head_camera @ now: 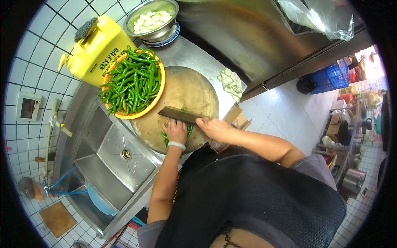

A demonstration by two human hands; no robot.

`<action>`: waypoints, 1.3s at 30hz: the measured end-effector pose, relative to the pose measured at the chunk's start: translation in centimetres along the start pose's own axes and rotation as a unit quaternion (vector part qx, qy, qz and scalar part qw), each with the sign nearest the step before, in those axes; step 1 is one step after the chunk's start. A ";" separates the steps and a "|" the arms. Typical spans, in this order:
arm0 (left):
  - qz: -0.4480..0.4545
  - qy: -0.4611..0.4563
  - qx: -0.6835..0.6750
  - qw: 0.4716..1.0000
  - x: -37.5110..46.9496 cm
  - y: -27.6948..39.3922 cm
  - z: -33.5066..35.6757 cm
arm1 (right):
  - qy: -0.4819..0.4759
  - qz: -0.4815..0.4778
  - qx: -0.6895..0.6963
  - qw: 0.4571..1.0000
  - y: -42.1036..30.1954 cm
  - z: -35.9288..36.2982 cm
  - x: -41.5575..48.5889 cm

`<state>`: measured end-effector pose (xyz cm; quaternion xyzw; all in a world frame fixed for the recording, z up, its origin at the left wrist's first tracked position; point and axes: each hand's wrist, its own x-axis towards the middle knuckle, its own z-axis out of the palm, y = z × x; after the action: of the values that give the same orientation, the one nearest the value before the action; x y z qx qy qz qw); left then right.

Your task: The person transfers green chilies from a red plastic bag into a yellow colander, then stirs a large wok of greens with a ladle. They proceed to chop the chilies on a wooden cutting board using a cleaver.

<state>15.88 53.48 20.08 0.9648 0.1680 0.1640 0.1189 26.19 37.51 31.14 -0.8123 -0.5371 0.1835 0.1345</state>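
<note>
A round wooden chopping block [194, 86] lies on the steel worktop. My right hand [215, 128] grips the handle of a cleaver [178, 114], whose broad blade points left across the block. Just below the blade, my left hand [176, 131] presses on several green chili peppers [189, 130], its fingertips close to the blade. Small green pieces [184, 109] show beyond the blade. An orange plastic basket [162, 90] heaped with whole green chilies [133, 83] overlaps the block's upper left edge.
A double steel sink [116, 161] is at the left. Behind the basket stands a yellow jug [102, 46], beside a steel bowl [173, 14] of pale cut vegetables. A crumpled cloth [231, 83] lies at the worktop's right edge, with an open cardboard box [238, 119] below.
</note>
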 end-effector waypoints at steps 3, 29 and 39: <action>-0.013 0.027 -0.009 1.000 0.4 0.5 -0.2 | -0.001 0.000 0.012 1.000 0.5 -1.0 0.7; -0.005 0.054 -0.024 0.998 0.8 0.2 0.1 | -0.208 0.077 0.003 0.975 0.3 -3.6 0.2; 0.002 0.058 -0.059 0.997 0.6 0.1 0.1 | -0.168 0.076 0.006 0.983 0.1 -3.7 0.4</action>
<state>16.50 53.54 20.17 0.9452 0.1628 0.2299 0.1650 28.04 37.76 34.32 -0.8076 -0.4878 0.3297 0.0327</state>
